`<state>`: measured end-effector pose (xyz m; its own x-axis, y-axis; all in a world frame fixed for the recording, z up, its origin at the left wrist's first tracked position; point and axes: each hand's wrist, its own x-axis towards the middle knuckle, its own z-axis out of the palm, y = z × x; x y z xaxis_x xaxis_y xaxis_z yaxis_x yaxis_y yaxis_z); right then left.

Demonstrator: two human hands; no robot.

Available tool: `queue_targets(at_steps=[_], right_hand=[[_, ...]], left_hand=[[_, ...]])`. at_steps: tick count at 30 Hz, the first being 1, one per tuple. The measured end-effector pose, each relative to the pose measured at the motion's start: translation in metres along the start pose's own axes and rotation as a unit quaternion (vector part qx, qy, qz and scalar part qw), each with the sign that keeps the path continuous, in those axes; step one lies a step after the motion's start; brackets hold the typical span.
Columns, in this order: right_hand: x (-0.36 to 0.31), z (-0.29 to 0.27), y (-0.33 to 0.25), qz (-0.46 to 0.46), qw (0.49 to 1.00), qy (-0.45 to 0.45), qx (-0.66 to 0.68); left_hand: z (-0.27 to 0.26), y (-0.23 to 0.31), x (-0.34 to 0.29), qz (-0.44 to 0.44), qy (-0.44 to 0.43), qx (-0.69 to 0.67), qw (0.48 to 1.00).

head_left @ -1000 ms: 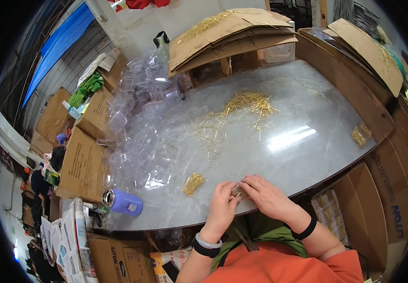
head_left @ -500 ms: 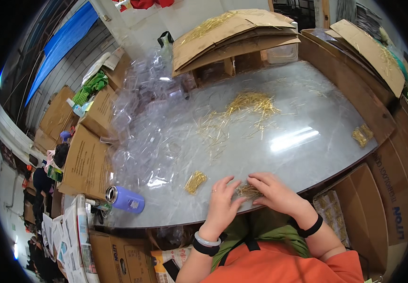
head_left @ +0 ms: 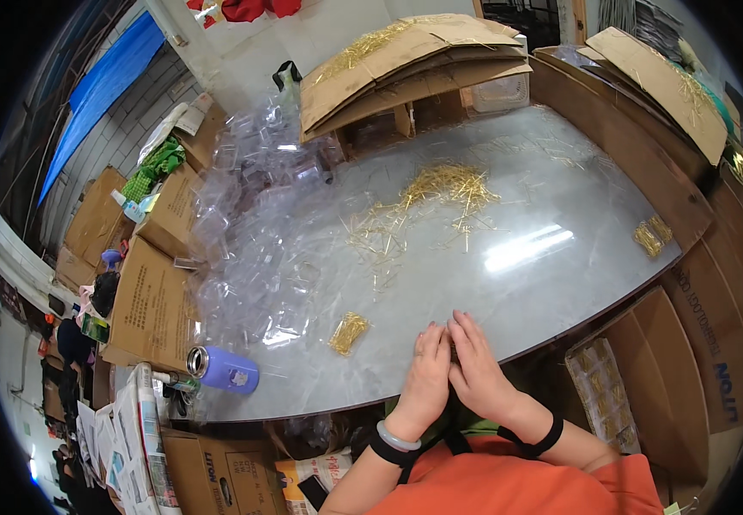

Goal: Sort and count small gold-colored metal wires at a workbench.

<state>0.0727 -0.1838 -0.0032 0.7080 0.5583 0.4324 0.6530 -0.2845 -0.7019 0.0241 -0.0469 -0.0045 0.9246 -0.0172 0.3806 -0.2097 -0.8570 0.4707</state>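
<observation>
At the table's near edge, my left hand and my right hand are pressed together, palms facing and fingers pointing away from me. Between them is a bundle of thin gold pieces, almost wholly hidden by the palms. A small clear-wrapped clump of similar gold pieces lies on the table left of my hands. Further off, a loose pile of thin gold pieces spreads over the grey tabletop, with stray ones scattered toward the left.
Clear plastic containers crowd the table's left side. A purple bottle stands near the front left edge. Gold packs lie by the right edge. Cardboard covers a divided box at the back. A carton with packed gold pieces sits lower right.
My hands have come together from a spread, cupped pose and closed around the gold bundle, which showed between them before. The view has shifted slightly.
</observation>
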Motion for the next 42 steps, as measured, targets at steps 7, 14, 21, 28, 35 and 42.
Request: queue_targets(at_steps=[7,14,21,28,35,42], right_hand=[[0.008,-0.031,0.013,0.006,0.999,-0.030,-0.029],[0.024,-0.045,0.029,-0.059,0.988,-0.094,-0.110],[0.016,-0.010,0.003,-0.053,0.996,-0.041,-0.051],[0.018,-0.025,0.009,-0.078,0.983,-0.080,-0.147],[0.011,-0.018,0.015,-0.108,0.974,-0.034,-0.196],[0.011,-0.017,0.013,-0.096,0.980,-0.019,-0.174]], left_hand=[[-0.001,0.009,0.001,-0.063,0.044,-0.046,0.996],[-0.009,0.001,0.000,-0.025,0.026,-0.060,0.998],[0.002,0.006,0.001,-0.041,0.032,-0.047,0.998],[0.005,0.006,-0.002,-0.007,0.062,0.000,0.998],[0.011,0.007,-0.007,-0.110,0.092,-0.116,0.983],[-0.052,-0.021,-0.046,-0.302,0.249,-0.236,0.890]])
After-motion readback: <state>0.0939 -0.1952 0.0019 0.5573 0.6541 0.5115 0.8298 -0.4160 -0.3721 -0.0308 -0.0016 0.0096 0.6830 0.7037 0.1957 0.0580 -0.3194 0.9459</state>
